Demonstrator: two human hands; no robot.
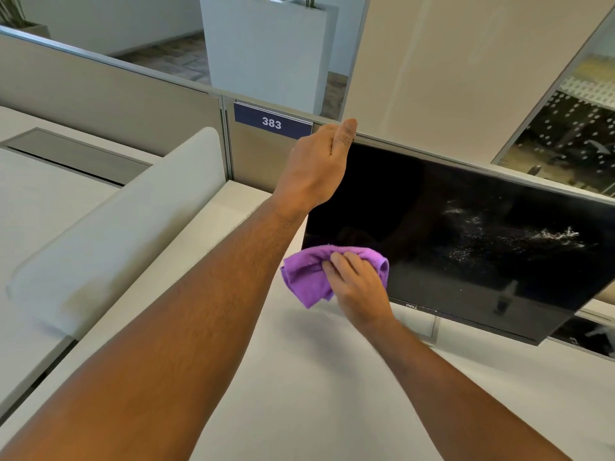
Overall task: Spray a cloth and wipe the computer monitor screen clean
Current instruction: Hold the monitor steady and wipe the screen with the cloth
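Purple cloth (pixel 312 277), black monitor screen (pixel 466 234) flecked white, navy number plate (pixel 272 120).

I see my left hand (pixel 312 168) gripping the top left corner of a dark monitor (pixel 466 234), thumb up over its edge. My right hand (pixel 357 287) presses a bunched purple cloth (pixel 304 277) against the screen's lower left corner. White spray droplets (pixel 519 237) speckle the screen's right half. The monitor stands on a white bench (pixel 283 377), with a grey partition (pixel 109 98) behind bearing a blue "383" sign (pixel 272 122).
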